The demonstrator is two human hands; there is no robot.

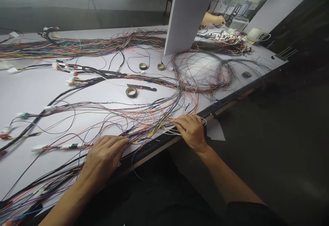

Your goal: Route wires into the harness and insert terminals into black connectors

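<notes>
Both hands are down on the loose wire bundle (151, 125) at the near edge of the bench (31, 92), about 6 o'clock in view. Left hand (104, 157) lies flat, palm down, fingers extended toward 2 o'clock, pressing the wires without clenching. Right hand (191, 130) is curled over the strands at the bench lip, fingertips pinching a few pale wires; wrist bent, forearm coming in from 5 o'clock. To do this well, I'd judge: keep the left as the anchor, comb strands straight with the right, don't drag across the bench edge. Tape roll (131, 92) sits at 12 o'clock from the hands, well apart. Another person's hand (217, 20) works at the far end, 1 o'clock, beyond the white panel (185, 17).
</notes>
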